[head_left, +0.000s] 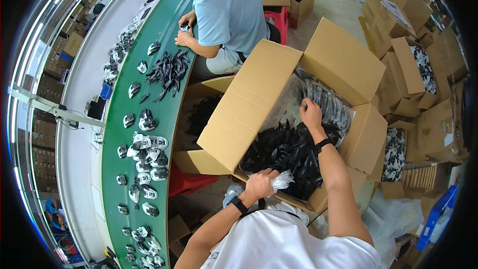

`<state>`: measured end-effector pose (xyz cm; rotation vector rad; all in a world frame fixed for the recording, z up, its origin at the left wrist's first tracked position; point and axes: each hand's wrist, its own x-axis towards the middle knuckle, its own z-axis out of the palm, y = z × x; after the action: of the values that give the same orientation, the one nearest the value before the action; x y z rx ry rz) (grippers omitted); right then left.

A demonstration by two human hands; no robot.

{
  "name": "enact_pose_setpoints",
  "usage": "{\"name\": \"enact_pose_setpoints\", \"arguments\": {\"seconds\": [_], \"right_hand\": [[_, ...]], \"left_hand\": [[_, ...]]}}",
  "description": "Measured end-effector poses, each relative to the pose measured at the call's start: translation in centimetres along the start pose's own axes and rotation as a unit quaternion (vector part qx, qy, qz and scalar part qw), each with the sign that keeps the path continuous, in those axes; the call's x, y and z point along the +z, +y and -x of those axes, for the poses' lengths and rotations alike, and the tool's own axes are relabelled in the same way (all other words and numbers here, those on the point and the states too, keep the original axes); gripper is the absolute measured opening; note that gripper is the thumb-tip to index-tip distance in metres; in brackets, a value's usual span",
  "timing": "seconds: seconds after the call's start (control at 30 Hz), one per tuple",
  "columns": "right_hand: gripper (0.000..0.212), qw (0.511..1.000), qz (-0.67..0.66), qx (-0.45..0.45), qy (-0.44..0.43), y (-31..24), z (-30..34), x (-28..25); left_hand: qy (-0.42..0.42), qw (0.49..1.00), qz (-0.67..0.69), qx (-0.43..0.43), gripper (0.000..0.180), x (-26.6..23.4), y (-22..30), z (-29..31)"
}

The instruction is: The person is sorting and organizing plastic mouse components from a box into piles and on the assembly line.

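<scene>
An open cardboard box with its flaps folded out stands in front of me. Loose black curved plastic pieces fill its near part. Stacked pieces in clear wrapping lie along its far side. My left hand is closed around a crumpled clear plastic bag at the box's near edge. Inside the box my right hand reaches to the wrapped stack, its fingers pinched together. What sits between those fingertips, if anything, is too small to make out.
To my left runs a green conveyor belt with white-and-black moulded shells and a heap of black pieces. A person in a light blue shirt works beside it. Cartons and clear plastic sheeting lie to the right.
</scene>
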<state>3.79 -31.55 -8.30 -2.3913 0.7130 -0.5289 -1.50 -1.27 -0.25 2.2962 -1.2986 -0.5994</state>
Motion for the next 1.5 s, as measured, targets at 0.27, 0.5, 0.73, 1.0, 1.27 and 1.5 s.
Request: {"name": "enact_pose_setpoints", "arguments": {"seconds": [0.27,0.5,0.73,1.0,1.27,1.5], "right_hand": [[0.007,0.995,0.093,0.014,0.044,-2.1,0.1,-1.3],[0.019,0.948,-0.308,0.079,0.008,-4.9,0.3,-7.8],[0.013,0.909,-0.304,0.102,-0.266,-4.7,4.6,-11.7],[0.015,0.752,-0.633,0.184,0.002,-1.1,4.6,-10.7],[0.009,0.881,-0.365,0.281,-0.107,-1.2,1.0,-6.3],[0.020,0.721,-0.640,0.222,-0.144,-2.4,-2.2,-4.2]], "left_hand": [[-0.003,1.000,-0.003,-0.007,0.038,-0.1,-0.1,-0.2],[0.011,1.000,0.003,-0.012,0.040,0.0,-0.1,0.1],[0.020,1.000,0.000,-0.013,0.039,-0.1,0.0,-0.1],[0.035,0.999,0.005,-0.001,0.039,-0.1,-0.1,0.0],[0.032,0.999,0.006,-0.010,0.035,-0.2,-0.2,0.2],[0.061,0.998,0.010,-0.013,0.032,0.0,-0.3,0.2]]}}
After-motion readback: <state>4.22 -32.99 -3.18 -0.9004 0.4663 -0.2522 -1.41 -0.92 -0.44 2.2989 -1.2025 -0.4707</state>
